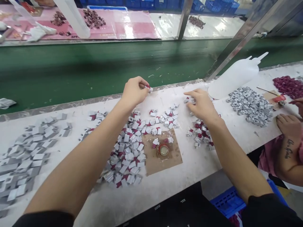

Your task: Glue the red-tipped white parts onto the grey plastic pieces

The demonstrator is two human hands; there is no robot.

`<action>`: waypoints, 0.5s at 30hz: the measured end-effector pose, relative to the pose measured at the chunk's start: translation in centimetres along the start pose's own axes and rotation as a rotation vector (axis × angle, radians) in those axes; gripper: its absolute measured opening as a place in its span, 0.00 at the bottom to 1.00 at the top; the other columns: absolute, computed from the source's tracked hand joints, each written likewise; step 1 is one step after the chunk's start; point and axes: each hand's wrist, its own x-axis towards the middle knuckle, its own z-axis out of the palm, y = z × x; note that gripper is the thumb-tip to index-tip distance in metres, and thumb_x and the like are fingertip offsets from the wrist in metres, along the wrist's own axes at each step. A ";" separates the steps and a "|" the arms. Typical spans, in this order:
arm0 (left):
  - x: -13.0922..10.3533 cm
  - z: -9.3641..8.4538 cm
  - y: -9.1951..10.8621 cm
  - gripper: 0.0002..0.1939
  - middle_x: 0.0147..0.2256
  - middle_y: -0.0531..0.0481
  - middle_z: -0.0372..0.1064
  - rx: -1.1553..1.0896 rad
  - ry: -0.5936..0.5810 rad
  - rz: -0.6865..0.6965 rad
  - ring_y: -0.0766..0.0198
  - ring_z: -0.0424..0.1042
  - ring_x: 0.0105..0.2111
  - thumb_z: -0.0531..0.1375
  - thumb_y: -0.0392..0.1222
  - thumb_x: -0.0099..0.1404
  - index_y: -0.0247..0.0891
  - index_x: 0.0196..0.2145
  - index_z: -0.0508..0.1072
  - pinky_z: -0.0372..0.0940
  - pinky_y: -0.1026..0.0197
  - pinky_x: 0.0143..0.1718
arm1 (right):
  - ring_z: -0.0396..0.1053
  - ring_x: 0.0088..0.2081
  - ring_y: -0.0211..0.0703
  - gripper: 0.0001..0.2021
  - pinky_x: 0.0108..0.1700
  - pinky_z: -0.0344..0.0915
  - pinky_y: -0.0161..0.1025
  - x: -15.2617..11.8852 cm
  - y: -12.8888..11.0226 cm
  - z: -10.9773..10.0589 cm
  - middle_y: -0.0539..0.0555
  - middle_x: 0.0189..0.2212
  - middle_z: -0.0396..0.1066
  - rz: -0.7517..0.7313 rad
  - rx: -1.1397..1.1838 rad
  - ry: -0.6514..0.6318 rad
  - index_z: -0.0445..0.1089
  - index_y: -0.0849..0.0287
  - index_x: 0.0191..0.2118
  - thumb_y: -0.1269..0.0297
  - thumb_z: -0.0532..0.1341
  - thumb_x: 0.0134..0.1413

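Note:
My left hand (135,90) is at the far edge of the white worktable (163,99), its thumb and fingers pinched on a small grey-and-dark-red plastic piece (150,89). To the right, my right hand (200,102) hovers low with the index finger stretched out and the thumb apart. A few similar pieces (187,100) lie under and beside its fingers. Between my forearms spreads a heap of grey-and-red pieces (129,145). A small round red-rimmed container (163,150) sits on a brown cardboard square (151,164), with a couple of pieces beside it.
Plain grey pieces (30,151) pile up at left; more red-and-grey ones (201,132) lie by my right forearm. A white plastic bottle (234,77) leans by a metal post. Beyond the edge runs a green conveyor belt (94,69). At right, a co-worker's hand (290,126) rests near another grey pile (252,105).

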 end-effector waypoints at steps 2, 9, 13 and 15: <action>3.4 1.3 -1.0 0.14 0.46 0.40 0.85 -0.023 -0.008 -0.008 0.55 0.81 0.47 0.66 0.43 0.80 0.27 0.49 0.83 0.75 0.44 0.57 | 0.72 0.61 0.73 0.11 0.71 0.68 0.75 1.7 0.4 0.5 0.65 0.50 0.83 -0.010 -0.001 -0.032 0.90 0.54 0.46 0.71 0.71 0.60; 9.2 3.9 -4.2 0.22 0.62 0.40 0.79 -0.119 -0.043 -0.012 0.50 0.82 0.57 0.52 0.48 0.92 0.31 0.64 0.80 0.79 0.43 0.59 | 0.83 0.47 0.59 0.11 0.59 0.82 0.63 1.4 0.2 0.3 0.61 0.45 0.85 0.032 0.299 0.026 0.88 0.55 0.48 0.56 0.72 0.69; 6.4 2.7 -2.0 0.17 0.66 0.35 0.75 -0.094 0.050 0.015 0.47 0.78 0.63 0.61 0.44 0.87 0.29 0.63 0.80 0.75 0.39 0.64 | 0.88 0.45 0.53 0.23 0.54 0.89 0.57 -1.1 -1.2 0.1 0.59 0.46 0.87 0.052 0.550 0.026 0.86 0.55 0.58 0.43 0.71 0.72; 3.1 1.8 -0.1 0.13 0.61 0.35 0.79 -0.101 0.022 0.070 0.49 0.79 0.60 0.66 0.41 0.82 0.31 0.57 0.82 0.73 0.41 0.64 | 0.89 0.50 0.54 0.22 0.58 0.89 0.57 -2.8 -2.6 0.4 0.58 0.48 0.88 0.063 0.687 0.035 0.87 0.54 0.58 0.44 0.74 0.70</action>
